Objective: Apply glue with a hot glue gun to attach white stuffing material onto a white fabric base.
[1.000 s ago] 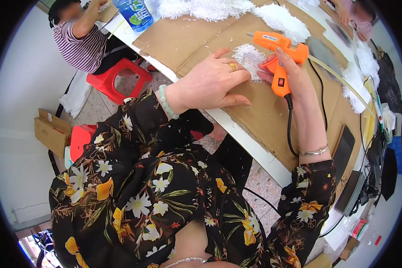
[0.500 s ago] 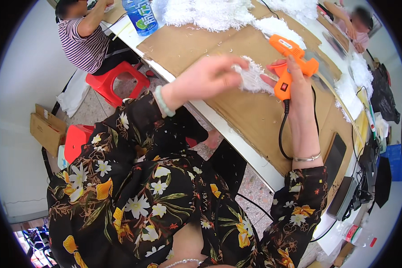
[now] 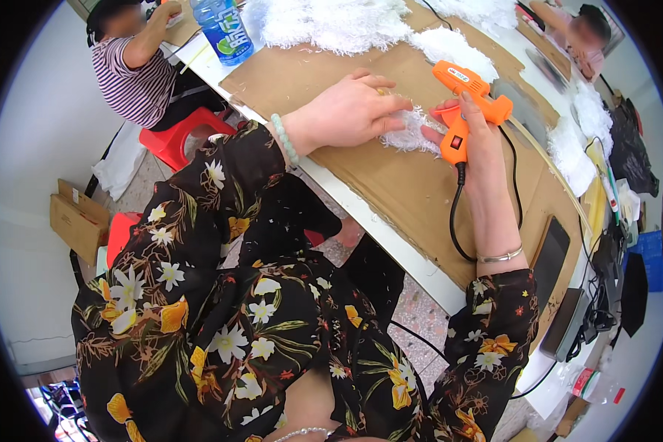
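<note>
A white table [image 3: 390, 221] bears brown cardboard [image 3: 412, 184], white fluff [image 3: 331, 22] and a bottle [image 3: 225, 29].

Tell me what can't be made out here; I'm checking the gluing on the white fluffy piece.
- Head view: the glue gun nozzle tip and any glue, hidden behind the gun's body and the right hand.
- Part of the white fluffy piece, covered by the left hand.
- The gun's cord end, lost below the table edge.
</note>
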A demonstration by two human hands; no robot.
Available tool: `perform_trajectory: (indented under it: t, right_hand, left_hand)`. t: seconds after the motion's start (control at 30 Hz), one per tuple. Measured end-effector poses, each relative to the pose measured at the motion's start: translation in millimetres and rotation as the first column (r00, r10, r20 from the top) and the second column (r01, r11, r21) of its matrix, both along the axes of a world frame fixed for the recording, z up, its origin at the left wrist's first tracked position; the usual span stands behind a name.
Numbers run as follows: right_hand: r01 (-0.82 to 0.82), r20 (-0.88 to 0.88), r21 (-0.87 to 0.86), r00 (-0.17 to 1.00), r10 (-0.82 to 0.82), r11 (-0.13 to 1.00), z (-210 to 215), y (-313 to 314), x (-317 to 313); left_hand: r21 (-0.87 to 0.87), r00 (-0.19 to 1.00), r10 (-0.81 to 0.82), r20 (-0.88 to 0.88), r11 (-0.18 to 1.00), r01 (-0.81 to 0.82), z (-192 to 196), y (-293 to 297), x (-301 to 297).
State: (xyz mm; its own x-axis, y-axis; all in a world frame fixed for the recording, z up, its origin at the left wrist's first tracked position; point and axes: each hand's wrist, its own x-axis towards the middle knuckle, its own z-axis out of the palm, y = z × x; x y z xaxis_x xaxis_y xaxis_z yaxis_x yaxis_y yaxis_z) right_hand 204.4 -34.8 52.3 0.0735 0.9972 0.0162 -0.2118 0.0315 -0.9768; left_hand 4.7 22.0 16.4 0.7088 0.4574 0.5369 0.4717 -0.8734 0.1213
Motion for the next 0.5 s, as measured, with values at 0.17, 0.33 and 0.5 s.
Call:
perform_trajectory:
  t: [0.17,0.33,0.5]
  right_hand:
    - [0.013,-0.051,-0.016,0.999,-0.014,1.000,-4.2,1.8,6.4]
    - [-0.001,-0.130,-0.037,0.991,-0.004,0.999,-12.3,10.0,3.2]
    - [0.069,-0.190,-0.076,0.978,-0.083,0.995,-2.5,5.4,6.9]
  left_hand:
    - [-0.385,0.996,-0.036,0.087,0.921,0.067,9.8,0.8,-1.4]
    - [-0.570,0.837,0.049,0.545,0.754,0.327,11.2,9.6,-8.1]
    - [-0.093,0.994,-0.089,-0.066,0.992,0.082,2.8,-5.8,10.0]
